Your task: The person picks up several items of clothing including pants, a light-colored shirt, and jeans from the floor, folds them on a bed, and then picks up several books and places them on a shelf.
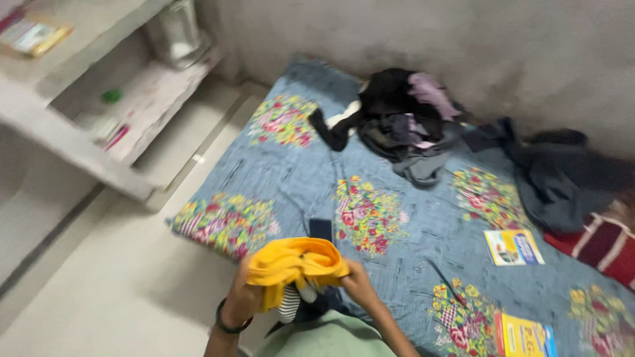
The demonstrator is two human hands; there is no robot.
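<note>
Gripping a bunched yellow garment (297,263) from either side, the two hands hold it low in the view, just above the near edge of a blue floral mattress cover (397,218). The left hand (239,299) is closed on the cloth's left end, mostly hidden under the yellow folds, with a dark band (231,325) around its wrist. The right hand (359,283) is clenched on the garment's right end, fingers curled into the fabric. A black-and-white striped piece (290,303) hangs beneath the yellow bundle, between the two wrists; whether it belongs to the same garment cannot be told. Just behind the bundle a small dark rectangular thing (321,229) lies on the cover. Below the hands shows a bit of green clothing (327,340) on the person. Farther out on the bedding, to the right, lie two thin colourful booklets, one (513,247) in blue and yellow and another (524,336) mostly yellow at the lower edge. Well beyond the hands, near the grey wall (430,33), sits a heap of dark clothes (397,119) with a pale purple piece on top, and a second dark pile (562,178) lies to its right beside a red striped cloth (598,246). To the left, pale stone shelves (79,145) hold a metal container (175,33) and small items, above a light floor (119,284).
</note>
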